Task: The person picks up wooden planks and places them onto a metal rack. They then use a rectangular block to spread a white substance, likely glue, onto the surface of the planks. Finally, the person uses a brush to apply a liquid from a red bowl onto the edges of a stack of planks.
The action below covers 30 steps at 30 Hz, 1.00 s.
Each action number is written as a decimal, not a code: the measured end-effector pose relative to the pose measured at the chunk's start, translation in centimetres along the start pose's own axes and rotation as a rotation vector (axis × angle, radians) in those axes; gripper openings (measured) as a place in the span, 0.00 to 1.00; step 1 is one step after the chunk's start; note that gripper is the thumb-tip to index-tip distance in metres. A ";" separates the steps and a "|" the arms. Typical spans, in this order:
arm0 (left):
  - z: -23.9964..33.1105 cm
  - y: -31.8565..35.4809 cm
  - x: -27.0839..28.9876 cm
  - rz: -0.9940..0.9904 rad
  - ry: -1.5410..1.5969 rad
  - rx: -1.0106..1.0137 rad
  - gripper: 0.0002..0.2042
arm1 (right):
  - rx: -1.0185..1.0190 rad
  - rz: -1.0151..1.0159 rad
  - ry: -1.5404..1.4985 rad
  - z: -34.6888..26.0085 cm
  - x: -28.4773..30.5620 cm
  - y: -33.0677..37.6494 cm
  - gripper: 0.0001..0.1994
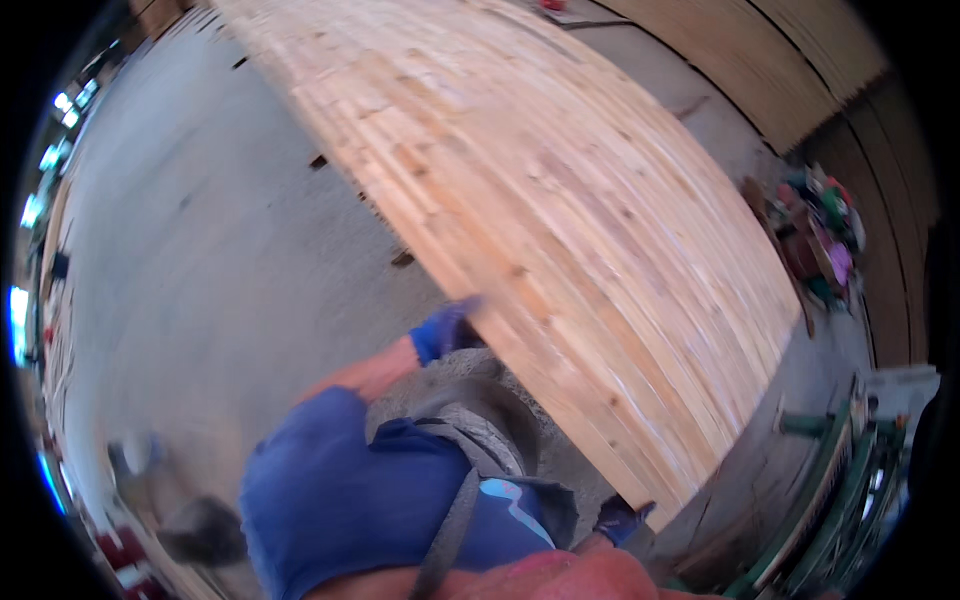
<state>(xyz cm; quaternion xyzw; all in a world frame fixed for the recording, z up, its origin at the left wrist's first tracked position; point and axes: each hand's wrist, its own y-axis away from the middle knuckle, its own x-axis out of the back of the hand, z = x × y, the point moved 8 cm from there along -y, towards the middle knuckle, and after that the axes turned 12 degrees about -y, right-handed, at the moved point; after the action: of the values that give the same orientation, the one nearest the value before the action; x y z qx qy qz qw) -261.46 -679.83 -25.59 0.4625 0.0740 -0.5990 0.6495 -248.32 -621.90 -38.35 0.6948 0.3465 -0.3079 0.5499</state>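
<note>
A long, wide wooden panel (pixel 560 240) of pale strips lying side by side stretches from the far left to the near right. Knots and reddish streaks mark its surface. My left hand (pixel 446 330), in a blue and dark glove, grips the panel's near long edge; its fingertips are smeared by motion. Further right, my right hand (pixel 622 520), also gloved, holds the panel at its near corner, thumb side against the edge. The fingers under the wood are hidden from view.
Green machinery (pixel 830 490) with rails stands at the near right. A heap of coloured items (pixel 820 235) lies beyond the panel's right end, close to large stacked brown sheets (pixel 770 60). Grey concrete floor (pixel 220 230) spreads on the left, with small wood scraps (pixel 403 259) beside the panel.
</note>
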 end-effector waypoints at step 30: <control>-32.0 -9.5 -30.0 -0.010 -0.195 -0.157 0.22 | -0.677 -0.112 0.584 -13.1 -9.6 -4.3 0.20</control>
<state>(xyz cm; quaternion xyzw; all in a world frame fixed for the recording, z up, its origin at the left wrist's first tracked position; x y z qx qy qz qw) -262.96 -635.07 -28.87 0.3493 0.0597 -0.6368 0.6847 -256.69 -609.78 -30.20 0.5138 0.6054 0.0024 0.6078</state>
